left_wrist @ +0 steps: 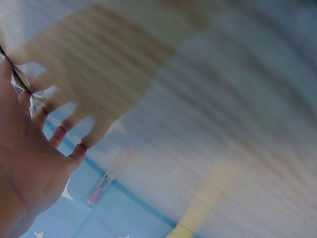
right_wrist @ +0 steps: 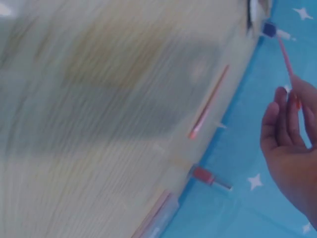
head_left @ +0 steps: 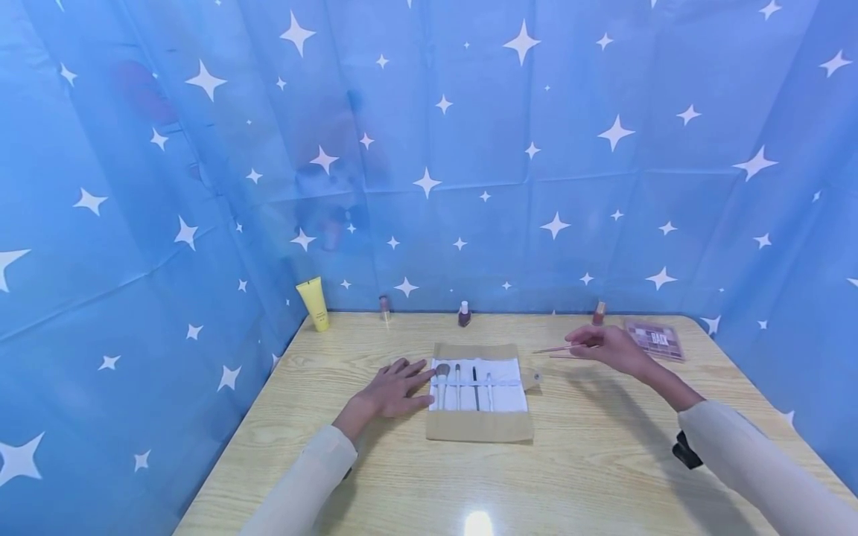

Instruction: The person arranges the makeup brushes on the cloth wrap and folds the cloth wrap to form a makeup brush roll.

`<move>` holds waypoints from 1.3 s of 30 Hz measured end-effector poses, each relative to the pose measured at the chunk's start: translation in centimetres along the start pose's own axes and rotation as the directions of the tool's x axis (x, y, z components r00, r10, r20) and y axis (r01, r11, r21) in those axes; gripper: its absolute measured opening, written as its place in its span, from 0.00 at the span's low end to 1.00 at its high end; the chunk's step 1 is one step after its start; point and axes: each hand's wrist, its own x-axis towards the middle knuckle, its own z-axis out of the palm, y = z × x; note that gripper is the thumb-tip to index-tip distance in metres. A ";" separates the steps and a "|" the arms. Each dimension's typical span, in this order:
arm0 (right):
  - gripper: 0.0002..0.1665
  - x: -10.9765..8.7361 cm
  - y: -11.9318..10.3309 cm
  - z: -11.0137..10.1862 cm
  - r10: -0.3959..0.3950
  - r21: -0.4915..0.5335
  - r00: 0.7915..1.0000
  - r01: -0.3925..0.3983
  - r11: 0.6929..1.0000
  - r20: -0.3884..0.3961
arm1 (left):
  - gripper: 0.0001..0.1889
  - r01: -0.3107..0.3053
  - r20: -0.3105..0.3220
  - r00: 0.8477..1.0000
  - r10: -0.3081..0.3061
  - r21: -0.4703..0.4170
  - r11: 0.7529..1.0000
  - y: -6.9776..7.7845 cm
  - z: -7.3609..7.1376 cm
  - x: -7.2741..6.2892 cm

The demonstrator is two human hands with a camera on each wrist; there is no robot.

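Observation:
An unfolded tan brush roll (head_left: pixel 479 426) lies mid-table. A fluffy makeup brush (head_left: pixel 442 376) and several slimmer tools stand under the strap across its white lining. My left hand (head_left: pixel 395 391) rests at the roll's left edge, fingers spread and fingertips touching it. To the right of the roll, my right hand (head_left: pixel 613 348) pinches a thin pink makeup brush (right_wrist: pixel 285 57) between thumb and fingers, its free end directed left toward the roll. A second thin pink brush (right_wrist: pixel 210 101) lies on the table below that hand.
Along the back edge stand a yellow tube (head_left: pixel 313 304), a small lip gloss tube (head_left: pixel 385 308), a dark nail polish bottle (head_left: pixel 464 316) and a reddish bottle (head_left: pixel 599 313). An eyeshadow palette (head_left: pixel 655 340) lies at the back right. Blue star-patterned curtain (head_left: pixel 429 149) surrounds the table.

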 end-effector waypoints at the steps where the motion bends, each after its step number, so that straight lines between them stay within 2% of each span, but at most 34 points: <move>1: 0.17 0.2 -0.3 0.0 0.012 0.016 1.000 -0.012 1.000 0.000 | 0.39 0.000 0.000 1.000 0.000 0.000 1.000 0.0 0.0 0.0; 5: 0.19 0.9 -1.6 0.3 0.056 0.123 0.998 -0.057 0.991 0.012 | 0.39 -0.002 0.001 1.000 0.002 -0.003 1.000 0.0 -0.1 -0.1; 14: 0.24 2.9 -2.9 1.9 0.051 0.288 0.999 -0.045 0.957 -0.011 | 0.38 0.006 0.011 1.000 -0.006 0.008 1.000 0.2 -0.1 -0.1; 27: 0.22 5.8 -5.0 4.4 0.067 0.273 0.998 -0.059 0.960 -0.020 | 0.38 0.004 0.014 1.000 -0.005 0.033 0.999 0.2 -0.2 -0.1; 39: 0.21 7.8 -4.8 7.6 0.094 0.291 0.996 -0.086 0.953 -0.012 | 0.38 0.013 0.008 1.000 -0.013 -0.006 1.000 0.3 -0.4 -0.2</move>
